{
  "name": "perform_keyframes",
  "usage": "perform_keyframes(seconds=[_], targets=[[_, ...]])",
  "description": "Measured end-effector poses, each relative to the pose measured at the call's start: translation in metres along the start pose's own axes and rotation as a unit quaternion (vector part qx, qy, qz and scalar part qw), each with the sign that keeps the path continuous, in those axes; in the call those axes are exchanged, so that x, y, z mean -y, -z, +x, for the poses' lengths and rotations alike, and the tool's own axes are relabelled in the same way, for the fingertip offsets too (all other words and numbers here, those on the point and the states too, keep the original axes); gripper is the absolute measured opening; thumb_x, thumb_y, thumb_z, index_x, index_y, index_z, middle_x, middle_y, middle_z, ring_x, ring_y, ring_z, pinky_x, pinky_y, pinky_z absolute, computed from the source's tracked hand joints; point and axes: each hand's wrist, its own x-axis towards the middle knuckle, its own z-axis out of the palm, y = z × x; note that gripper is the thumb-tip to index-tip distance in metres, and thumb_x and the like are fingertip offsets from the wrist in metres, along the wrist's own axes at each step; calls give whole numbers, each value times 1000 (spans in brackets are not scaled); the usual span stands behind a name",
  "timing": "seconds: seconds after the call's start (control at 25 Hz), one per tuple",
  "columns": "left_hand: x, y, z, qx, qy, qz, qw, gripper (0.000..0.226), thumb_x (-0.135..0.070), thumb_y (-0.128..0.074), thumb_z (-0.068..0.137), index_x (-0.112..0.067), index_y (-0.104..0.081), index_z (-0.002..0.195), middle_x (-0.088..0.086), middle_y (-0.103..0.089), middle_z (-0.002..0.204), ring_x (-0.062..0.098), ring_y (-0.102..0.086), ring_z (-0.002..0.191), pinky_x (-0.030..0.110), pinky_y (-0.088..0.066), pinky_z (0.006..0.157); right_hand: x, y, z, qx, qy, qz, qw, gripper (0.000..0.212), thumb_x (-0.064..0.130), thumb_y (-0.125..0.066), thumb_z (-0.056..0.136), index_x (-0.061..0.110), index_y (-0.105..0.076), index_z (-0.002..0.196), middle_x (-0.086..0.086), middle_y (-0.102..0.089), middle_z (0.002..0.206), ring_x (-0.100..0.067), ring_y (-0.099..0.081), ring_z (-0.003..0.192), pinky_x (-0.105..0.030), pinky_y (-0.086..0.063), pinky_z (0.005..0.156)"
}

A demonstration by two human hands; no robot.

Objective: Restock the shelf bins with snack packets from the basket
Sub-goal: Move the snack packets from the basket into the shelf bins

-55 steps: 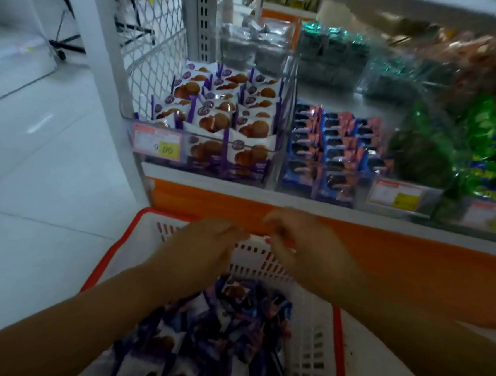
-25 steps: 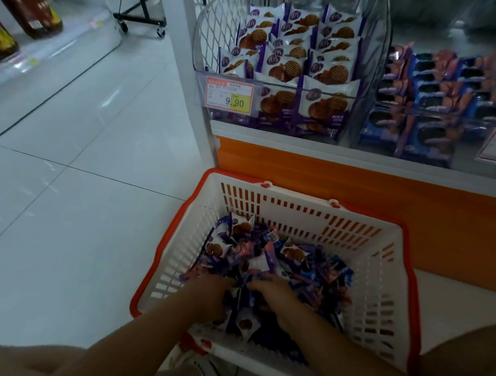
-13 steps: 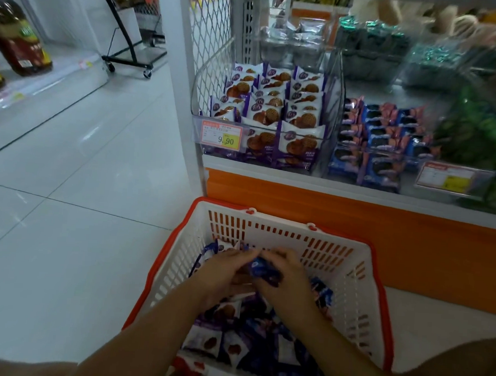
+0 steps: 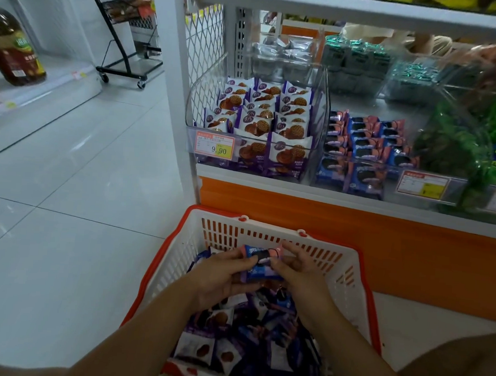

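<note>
A: How are the hands recorded?

B: A small stack of blue-and-pink packets (image 4: 261,264) is gripped at its ends by the left hand (image 4: 224,276) and right hand (image 4: 301,275), fingers curled, just above the packet-filled basket (image 4: 349,269).

A: Legible writing?

B: "9.90" is read on the price tag (image 4: 214,145) of the purple waffle-packet bin (image 4: 262,122). The second tag (image 4: 424,185), under the blue-packet bin (image 4: 362,148), is blurred. Brand print cannot be made out.

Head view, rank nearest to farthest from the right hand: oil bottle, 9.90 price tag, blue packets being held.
1. blue packets: gripped by the right hand itself.
2. 9.90 price tag: ahead and to the left, at shelf level.
3. oil bottle: far left, across the aisle.
</note>
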Motion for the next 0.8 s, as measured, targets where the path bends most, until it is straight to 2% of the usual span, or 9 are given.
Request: perform_keyframes(seconds=[0.12,0.2,0.32,0.44,0.56,0.6,0.68,0.72,0.8], targets=[[-6,-8,5,-25,-34,66,997,33,-9,-67,88,-14,-62,120,8,-70,116,21,-69,103,36,-57,87,5,5,1,2,4,12,1000,51,11,-67,87,43,-54,125,-2,-68,112,-22,-66,104,-47,-52,95],[-14,-20,10,-36,-57,126,990,31,-10,-67,89,-12,-63,120,6,-71,113,18,-71,98,31,-58,80,16,11,-5,10,25,-10,1000,49,14,-65,90,46,-54,125,0,-62,115,-19,-65,102,-37,-56,86],[-42,-50,13,-34,-117,221,968,27,-14,-68,89,-15,-66,116,2,-72,107,12,-71,91,27,-59,74,59,34,-13,25,94,-147,984,34,23,-66,90,48,-58,112,7,-58,113,-8,-61,98,-18,-50,74],[-87,-93,14,-14,-220,339,915,25,-23,-68,89,-28,-66,114,-9,-70,106,4,-69,90,25,-58,78,128,69,-19,27,150,-296,943,26,24,-69,87,44,-60,102,12,-63,102,-2,-62,88,-12,-49,68],[-127,-132,10,-11,-360,461,811,36,-34,-61,93,-41,-54,128,-25,-57,122,-7,-55,106,18,-47,92,200,104,-23,-40,245,-368,896,28,15,-74,82,35,-61,98,8,-63,92,3,-61,75,-7,-47,62],[-139,-139,12,-25,-402,519,754,43,-36,-56,96,-39,-46,137,-26,-47,129,-6,-47,116,17,-38,100,222,117,-21,-82,275,-377,881,28,12,-74,82,31,-62,98,6,-63,93,2,-60,75,-10,-48,65],[-157,-138,21,-82,-467,648,596,57,-40,-48,99,-35,-25,151,-23,-26,149,-1,-23,138,19,-17,112,254,144,-1,-165,298,-441,831,25,13,-75,81,25,-65,101,0,-61,102,-9,-60,85,-24,-49,74],[-161,-130,31,-105,-480,691,531,62,-41,-45,100,-33,-14,153,-20,-11,156,2,-9,145,23,-9,116,264,158,14,-193,287,-495,797,26,13,-75,80,22,-67,103,-2,-61,107,-14,-59,89,-26,-46,76],[-162,-109,52,-136,-481,737,456,65,-44,-42,100,-29,-6,153,-13,4,158,7,3,147,37,-9,121,270,175,47,-188,249,-610,728,29,16,-77,79,16,-68,107,-8,-63,111,-20,-60,95,-28,-44,78]])
